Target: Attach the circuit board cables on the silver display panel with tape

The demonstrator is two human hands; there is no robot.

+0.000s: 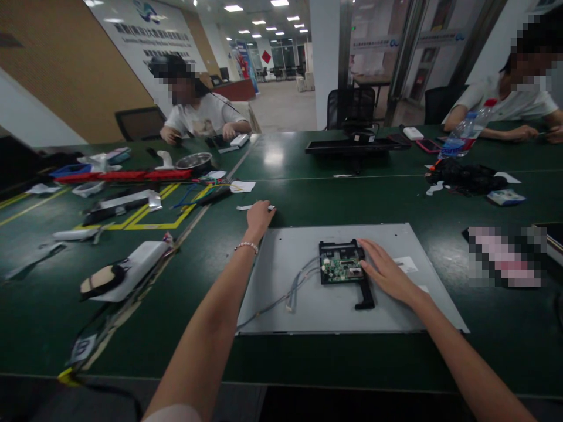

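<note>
A grey metal panel [277,275] lies flat in front of me. On it rests a black plastic bracket [366,296] with a green circuit board [338,269] set in it. Grey cables [295,287] run left from the board across the panel. My right hand [382,269] has its fingers stretched out and thumb apart, touching the bracket's right edge. My left hand [260,217] reaches past the panel's far left corner, fingers curled down at a thin whitish strip [244,207]. A small dark end shows beside its fingertips; what they hold is hidden.
Two people sit across the green table. A black monitor-like part [347,146] lies at the far middle. Bottles [460,138] and a black bundle [461,176] stand right. A metal bowl [194,162], a white box [147,258] and loose cables lie left.
</note>
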